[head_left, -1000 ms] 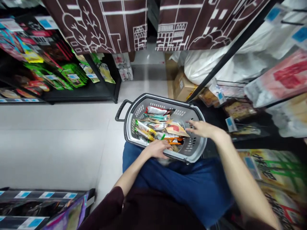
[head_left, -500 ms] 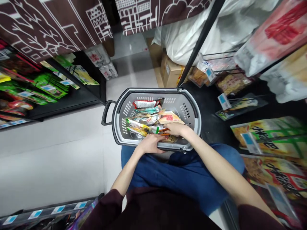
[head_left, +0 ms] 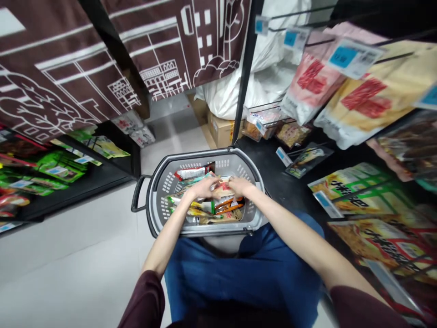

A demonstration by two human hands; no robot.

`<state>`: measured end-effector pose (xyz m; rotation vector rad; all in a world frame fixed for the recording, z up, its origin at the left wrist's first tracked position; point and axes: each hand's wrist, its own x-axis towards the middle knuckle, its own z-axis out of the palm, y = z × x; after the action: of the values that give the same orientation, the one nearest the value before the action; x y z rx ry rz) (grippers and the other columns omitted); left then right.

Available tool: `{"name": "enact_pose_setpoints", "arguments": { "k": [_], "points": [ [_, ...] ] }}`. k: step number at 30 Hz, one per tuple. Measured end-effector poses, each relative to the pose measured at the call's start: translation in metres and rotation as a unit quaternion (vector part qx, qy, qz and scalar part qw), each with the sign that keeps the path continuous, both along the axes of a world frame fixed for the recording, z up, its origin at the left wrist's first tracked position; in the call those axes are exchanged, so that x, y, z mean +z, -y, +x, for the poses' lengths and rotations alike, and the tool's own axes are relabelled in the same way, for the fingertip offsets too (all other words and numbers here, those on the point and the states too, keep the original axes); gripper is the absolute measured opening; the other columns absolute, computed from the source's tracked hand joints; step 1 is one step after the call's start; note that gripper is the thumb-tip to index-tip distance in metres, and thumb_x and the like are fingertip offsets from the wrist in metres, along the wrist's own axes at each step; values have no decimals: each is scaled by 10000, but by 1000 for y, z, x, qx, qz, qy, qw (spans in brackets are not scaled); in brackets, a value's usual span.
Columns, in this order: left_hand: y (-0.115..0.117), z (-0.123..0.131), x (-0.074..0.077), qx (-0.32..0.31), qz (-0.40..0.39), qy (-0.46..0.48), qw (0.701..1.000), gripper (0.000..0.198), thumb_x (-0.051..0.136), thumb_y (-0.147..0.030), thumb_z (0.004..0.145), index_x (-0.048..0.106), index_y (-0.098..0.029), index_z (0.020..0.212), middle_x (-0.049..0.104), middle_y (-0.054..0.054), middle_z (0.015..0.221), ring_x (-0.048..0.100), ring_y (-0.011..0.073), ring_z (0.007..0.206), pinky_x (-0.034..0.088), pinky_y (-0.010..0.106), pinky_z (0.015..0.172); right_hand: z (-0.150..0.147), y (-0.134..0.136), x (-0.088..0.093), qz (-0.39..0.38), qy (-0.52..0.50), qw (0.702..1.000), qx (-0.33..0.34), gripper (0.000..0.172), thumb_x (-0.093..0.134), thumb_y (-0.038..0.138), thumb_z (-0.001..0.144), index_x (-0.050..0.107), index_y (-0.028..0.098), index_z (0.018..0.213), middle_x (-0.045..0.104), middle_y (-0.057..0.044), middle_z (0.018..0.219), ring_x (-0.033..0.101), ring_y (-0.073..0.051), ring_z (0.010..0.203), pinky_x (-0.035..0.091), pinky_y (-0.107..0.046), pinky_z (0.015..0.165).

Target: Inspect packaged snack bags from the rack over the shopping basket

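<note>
A grey shopping basket (head_left: 157, 206) with a black handle stands on the floor in front of my knees, full of snack packets (head_left: 200, 210). Both my hands are down inside it. My left hand (head_left: 202, 187) lies with bent fingers on the left edge of a tan packet with a red label (head_left: 224, 187). My right hand (head_left: 239, 186) curls over the same packet's right edge. The two hands almost touch above the pile. A red and white packet (head_left: 191, 172) lies at the far side of the basket.
A black shelf rack (head_left: 358, 182) of hanging and lying snack bags is close on my right. Another low shelf (head_left: 61, 182) of green packets is on the left across a pale tiled floor. A brown printed curtain (head_left: 143, 54) hangs ahead, with cardboard boxes (head_left: 221, 130) and white sacks behind it.
My left hand has moved from the near rim into the basket's middle. My right hand slid left to meet it on the tan packet. The view swung right.
</note>
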<state>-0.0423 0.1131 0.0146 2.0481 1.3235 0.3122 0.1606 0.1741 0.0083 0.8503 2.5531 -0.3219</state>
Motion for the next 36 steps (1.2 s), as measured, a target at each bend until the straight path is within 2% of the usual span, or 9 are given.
{"name": "enact_pose_setpoints", "arguments": {
  "k": [4, 7, 10, 14, 18, 25, 30, 33, 36],
  "points": [
    [-4, 2, -28, -9, -40, 22, 999, 800, 829, -409, 714, 518, -139, 1400, 629, 162, 1337, 610, 312, 1220, 461, 412, 1073, -14, -1, -1, 40, -43, 998, -6, 307, 725, 199, 820, 709, 125, 1117, 715, -174, 1123, 647, -319, 1112, 488, -379, 904],
    [1, -5, -41, 68, -7, 52, 996, 681, 564, -484, 931, 387, -164, 1505, 509, 169, 1480, 529, 299, 1338, 403, 438, 1137, -16, -11, 12, 78, -96, 992, -15, 301, 682, 151, 828, 685, 87, 1122, 702, -190, 1140, 600, -329, 1174, 446, -398, 947],
    [-1, -15, -45, 146, 47, 123, 980, 694, 592, -505, 914, 395, -168, 1488, 572, 153, 1414, 581, 286, 1275, 418, 445, 1125, -13, -20, 28, 140, -176, 973, -44, 281, 507, 100, 912, 633, 92, 1163, 673, -186, 1190, 575, -312, 1174, 396, -415, 956],
    [-9, -23, -46, 234, 71, 222, 944, 691, 747, -484, 793, 527, -136, 1349, 656, 144, 1296, 652, 271, 1152, 492, 421, 1051, -8, -23, 47, 226, -391, 879, -149, 192, 434, 171, 983, 624, 166, 1011, 698, -104, 1018, 608, -252, 983, 361, -379, 893],
    [-5, -19, -42, 244, -20, 257, 935, 590, 764, -490, 764, 650, -103, 1195, 698, 149, 1230, 667, 295, 1117, 514, 435, 1020, -8, -23, 52, 233, -543, 765, -256, 198, 435, 265, 1014, 612, 200, 954, 691, -51, 964, 613, -212, 926, 366, -349, 866],
    [2, -7, -28, 304, -47, 289, 906, 482, 787, -497, 715, 744, -99, 982, 768, 127, 998, 717, 300, 936, 575, 424, 881, -8, -35, 44, 200, -620, 668, -361, 238, 588, 336, 901, 621, 220, 1107, 650, -86, 1186, 535, -267, 1146, 407, -423, 1013],
    [-5, -13, -34, 376, 33, 334, 864, 597, 744, -577, 731, 717, -81, 1062, 738, 160, 1121, 704, 302, 1022, 551, 422, 949, -17, -45, 28, 4, -680, 574, -455, 780, 739, 460, 740, 427, 178, 1396, 438, -203, 1484, 609, -276, 1143, 492, -440, 992],
    [-7, -15, -37, 401, 56, 351, 844, 678, 714, -646, 730, 695, -80, 1104, 719, 173, 1168, 696, 301, 1046, 550, 411, 954, -29, -41, 22, -184, -687, 546, -442, 673, 756, 576, 687, 590, 160, 1190, 620, -193, 1297, 678, -268, 1002, 547, -405, 887],
    [-7, -15, -36, 414, 63, 350, 838, 688, 620, -727, 776, 706, -92, 1025, 737, 162, 1097, 696, 296, 1010, 555, 391, 918, -37, -34, 22, -252, -697, 525, -418, 516, 798, 591, 631, 645, 181, 903, 737, -114, 981, 694, -251, 909, 545, -389, 875]
  ]
}}
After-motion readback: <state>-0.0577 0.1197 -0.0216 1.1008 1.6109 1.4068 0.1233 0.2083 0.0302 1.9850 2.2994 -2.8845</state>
